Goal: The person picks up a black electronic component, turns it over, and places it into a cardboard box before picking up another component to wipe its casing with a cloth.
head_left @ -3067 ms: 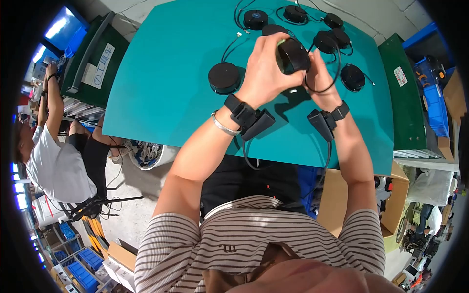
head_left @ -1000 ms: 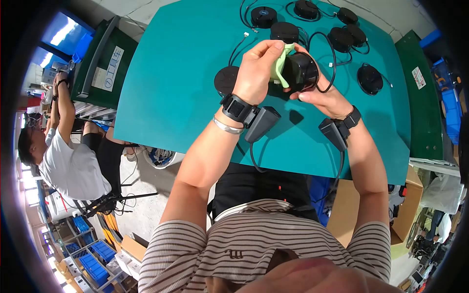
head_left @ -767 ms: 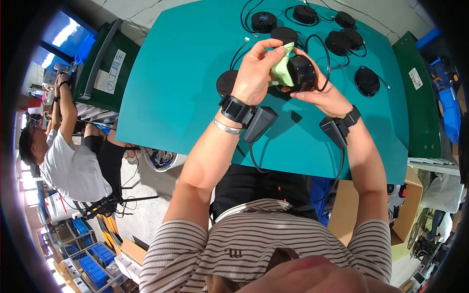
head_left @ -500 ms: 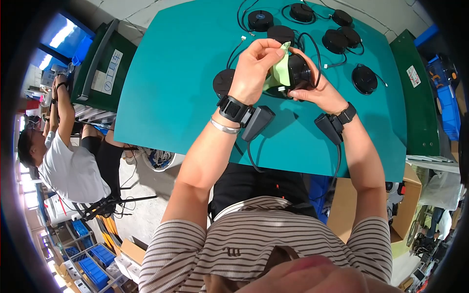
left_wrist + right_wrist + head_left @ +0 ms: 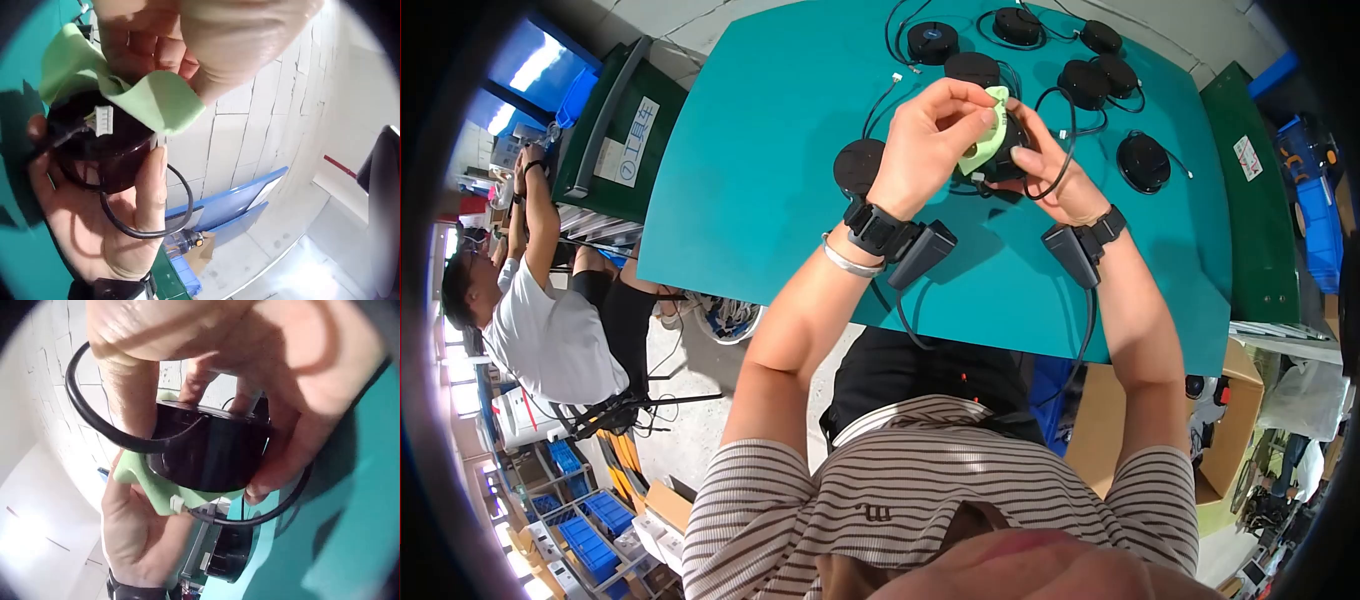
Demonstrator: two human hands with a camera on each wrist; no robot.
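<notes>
My right hand point(image 5: 1068, 178) grips a black round puck-shaped device point(image 5: 209, 450) by its side wall, thumb and fingers spread around it. A black cable point(image 5: 112, 434) loops off its side and ends in a white connector point(image 5: 103, 120) near the device's flat face. Between the thumb and fingers of my left hand point(image 5: 922, 140) is a light green cloth point(image 5: 986, 146), gathered at the top and draped against that flat face. Both hands are raised over the teal table point(image 5: 770, 180). In the left wrist view the cloth covers the far part of the face.
Several similar black discs with cables lie on the table: one left of my hands point(image 5: 860, 166), one behind them point(image 5: 972, 70), one at the right point(image 5: 1144, 162), others at the back. A seated person point(image 5: 550, 330) works at the left. A cardboard box point(image 5: 1235, 420) stands at the lower right.
Earlier my left hand was wrapped around the device; it then pinched the cloth beside it. Over the last half second the device has turned in my right hand and the cloth has bunched up.
</notes>
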